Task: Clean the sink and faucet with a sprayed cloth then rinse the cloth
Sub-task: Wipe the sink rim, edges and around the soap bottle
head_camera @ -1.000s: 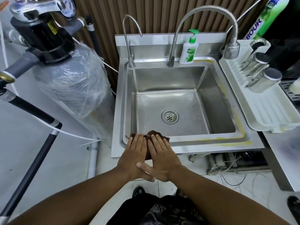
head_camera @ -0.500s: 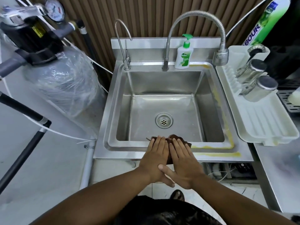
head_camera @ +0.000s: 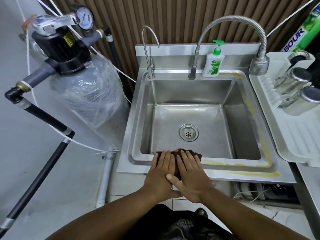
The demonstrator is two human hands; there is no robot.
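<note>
Head view, left hand (head_camera: 160, 172) and right hand (head_camera: 192, 174) flat side by side, fingers straight, pressing one brown cloth (head_camera: 175, 158) on the front rim of one sink (head_camera: 233, 168), thin faucet (head_camera: 147, 54) and flexible faucet (head_camera: 230, 18) behind, one soap bottle (head_camera: 213, 64), three metal cups (head_camera: 292, 80) on one tray (head_camera: 297, 135)

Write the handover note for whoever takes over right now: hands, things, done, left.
Left hand and right hand: both flat, fingers straight, pressing the brown cloth on the front rim of the sink, left of centre.
Faucet: no water running.
Done: cannot tell how much has been wiped.
Left: yellow stain along the front and right rim, the faucet, then rinsing the cloth.
</note>
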